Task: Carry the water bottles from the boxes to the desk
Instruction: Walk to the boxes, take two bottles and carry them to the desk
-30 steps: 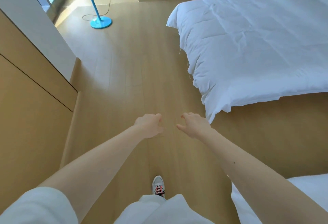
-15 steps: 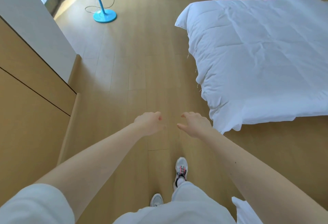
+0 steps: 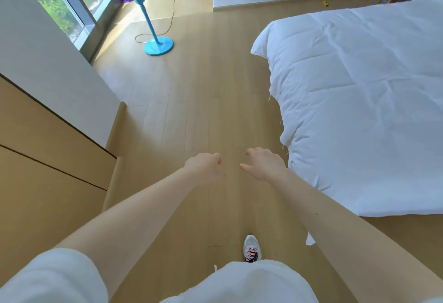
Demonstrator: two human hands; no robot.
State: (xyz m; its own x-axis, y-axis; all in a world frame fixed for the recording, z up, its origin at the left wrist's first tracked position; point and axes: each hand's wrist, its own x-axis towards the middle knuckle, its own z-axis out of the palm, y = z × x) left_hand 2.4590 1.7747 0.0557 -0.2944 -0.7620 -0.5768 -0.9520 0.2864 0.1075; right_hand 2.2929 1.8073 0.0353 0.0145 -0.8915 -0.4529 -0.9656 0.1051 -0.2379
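Observation:
Both arms reach forward over the wooden floor. My left hand [image 3: 206, 167] holds nothing, its fingers loosely curled downward. My right hand [image 3: 262, 163] also holds nothing, fingers apart and bent. The two hands hang a short gap apart at mid-frame. No water bottles, boxes or desk appear in the head view.
A bed with a white duvet [image 3: 359, 91] fills the right side. Wooden cabinets [image 3: 48, 158] and a white wall line the left. A blue fan stand [image 3: 158, 45] with a cable stands ahead on the left near the window. My shoe [image 3: 251, 248] is on the wooden floor [image 3: 191, 101] between them.
I have walked forward along the aisle; the view tilted up, showing the window and more of the fan stand. Both hands stay empty in the same pose, feet alternating.

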